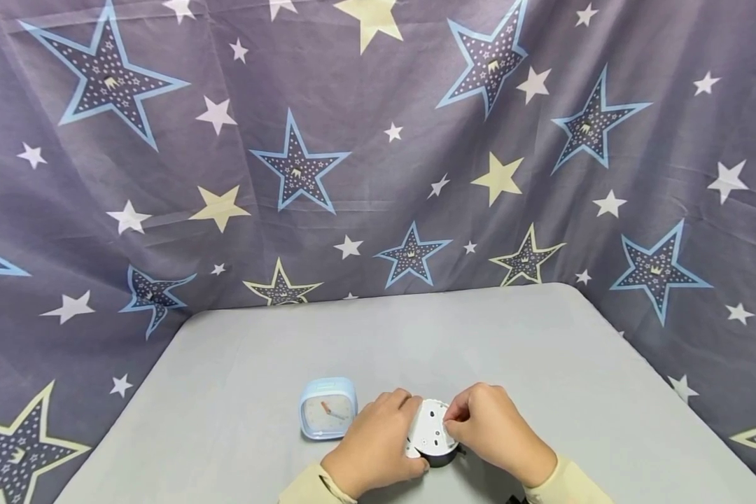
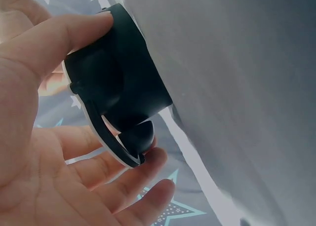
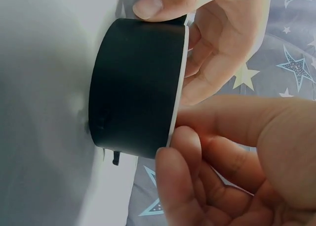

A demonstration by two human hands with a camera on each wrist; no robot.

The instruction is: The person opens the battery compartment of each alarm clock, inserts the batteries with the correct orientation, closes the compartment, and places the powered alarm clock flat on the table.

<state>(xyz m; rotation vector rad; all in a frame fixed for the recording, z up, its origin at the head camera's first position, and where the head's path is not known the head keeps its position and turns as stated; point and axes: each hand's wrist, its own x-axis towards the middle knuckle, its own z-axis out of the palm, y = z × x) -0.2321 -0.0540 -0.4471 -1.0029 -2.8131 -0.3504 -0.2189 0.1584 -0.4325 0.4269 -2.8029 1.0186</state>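
Observation:
A round black case [image 3: 136, 85] with a white plate [image 1: 428, 427] on top sits at the table's near side. Small dark holes dot the plate, and its outline has a notch on the left. My left hand [image 1: 381, 437] holds the case from the left, thumb against the black wall [image 2: 140, 67] and other fingers around the far rim. From the right, my right hand [image 1: 494, 427] brings thumb and forefinger together in a pinch at the plate's right edge. Those fingertips hide whatever small part lies between them. A small dark dome [image 2: 139, 137] shows inside the notch.
A light blue square clock [image 1: 328, 409] with a pale dial stands just left of my left hand. Grey cloth covers the table [image 1: 378, 343]. A star-patterned curtain [image 1: 353, 140] hangs behind and along both sides. A small black peg [image 3: 116, 158] sticks out from the case.

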